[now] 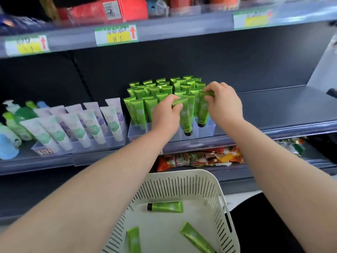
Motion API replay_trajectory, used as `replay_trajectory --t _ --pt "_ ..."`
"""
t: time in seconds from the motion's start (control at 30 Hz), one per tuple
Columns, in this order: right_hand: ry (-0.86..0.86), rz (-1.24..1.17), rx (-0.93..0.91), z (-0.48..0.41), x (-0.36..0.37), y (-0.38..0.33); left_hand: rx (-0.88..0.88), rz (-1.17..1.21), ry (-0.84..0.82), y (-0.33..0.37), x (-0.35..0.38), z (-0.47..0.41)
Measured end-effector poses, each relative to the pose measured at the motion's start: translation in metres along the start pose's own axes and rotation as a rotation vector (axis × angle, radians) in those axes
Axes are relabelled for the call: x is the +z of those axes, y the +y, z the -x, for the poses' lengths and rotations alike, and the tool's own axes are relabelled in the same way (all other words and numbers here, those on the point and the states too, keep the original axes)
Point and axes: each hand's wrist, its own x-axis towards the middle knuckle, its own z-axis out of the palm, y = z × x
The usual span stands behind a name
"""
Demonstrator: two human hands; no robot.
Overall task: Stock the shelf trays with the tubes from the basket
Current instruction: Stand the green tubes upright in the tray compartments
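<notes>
We pinch one green tube point(186, 117) by its crimped top with our left hand point(165, 115) and a second green tube point(203, 112) with our right hand point(223, 105), both standing cap-down in the packed clear tray point(209, 129), while three loose tubes point(165, 206) lie in the white basket point(182, 179) below.

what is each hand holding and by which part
The left hand pinches a green tube by its crimped top end; the right hand pinches the neighbouring tube the same way.

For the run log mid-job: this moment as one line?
left hand: pinches left tube top | right hand: pinches right tube top | both tubes: caps down in clear tray | basket: three loose tubes
</notes>
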Motion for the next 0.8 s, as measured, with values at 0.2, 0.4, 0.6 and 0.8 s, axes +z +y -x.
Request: replay_trajectory --t 0.2,0.4,0.6,0.8 --pt "-0.116 0.079 0.041 -0.023 0.03 0.026 -0.013 -0.018 -0.009 0.001 0.022 -0.027" --pt "-0.214 0.132 0.069 -0.026 0.048 0.047 -0.047 -0.096 -0.044 -0.011 0.043 -0.043" --pt "-0.169 0.216 -0.017 -0.03 0.05 0.046 -0.1 -0.142 -0.124 -0.019 0.06 -0.052" --pt "-0.105 0.25 -0.064 -0.022 0.05 0.046 -0.125 -0.168 -0.18 -0.021 0.065 -0.054"
